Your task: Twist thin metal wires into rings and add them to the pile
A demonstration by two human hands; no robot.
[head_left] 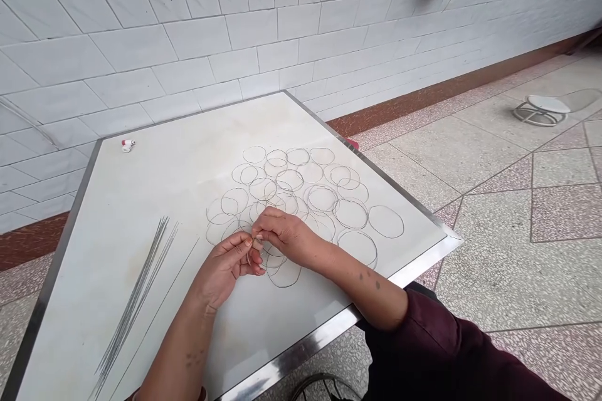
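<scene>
My left hand (226, 266) and my right hand (282, 235) meet over the white table top (263, 119), their fingertips pinching a thin wire ring (277, 272) at a small tan-wrapped join (256, 242). Many similar loose wire rings (322, 198) lie in an overlapping cluster beyond and beside my right hand. Left of my left hand lies a bundle of straight thin wires (134, 301), with a single straight wire (162, 319) next to it. The fingers hide the exact join.
A small red-and-white object (127, 145) sits at the table's far left corner. A steel edge strip (324, 332) borders the table. White tiled wall (188, 44) rises behind it. A round white stool (540, 110) stands on the terrazzo floor (489, 276) at right.
</scene>
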